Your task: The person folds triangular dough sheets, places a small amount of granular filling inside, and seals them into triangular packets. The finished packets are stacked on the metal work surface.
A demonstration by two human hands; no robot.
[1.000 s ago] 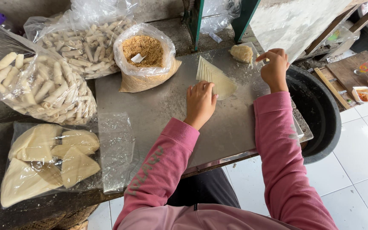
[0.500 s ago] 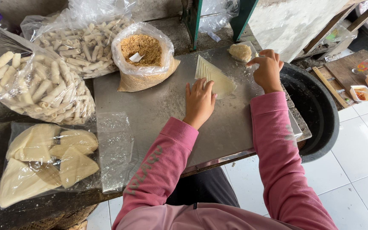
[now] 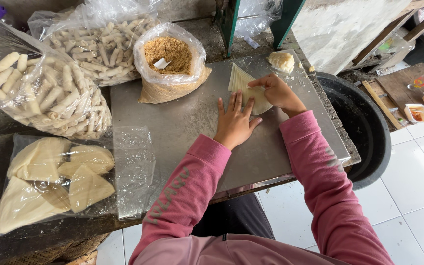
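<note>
Since before, my right hand [image 3: 277, 93] came back from the dough lump [image 3: 281, 61], fingertips now pinched on the wrapper stack [image 3: 244, 84], left hand [image 3: 235, 121] flat, fingers spread on steel board [image 3: 182, 122], white floor tiles, black tub [image 3: 364, 127] right, plastic bags beyond.

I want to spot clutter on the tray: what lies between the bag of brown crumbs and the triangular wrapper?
Nothing: the head view shows only bare metal tray between the crumb bag and the wrapper.
</note>
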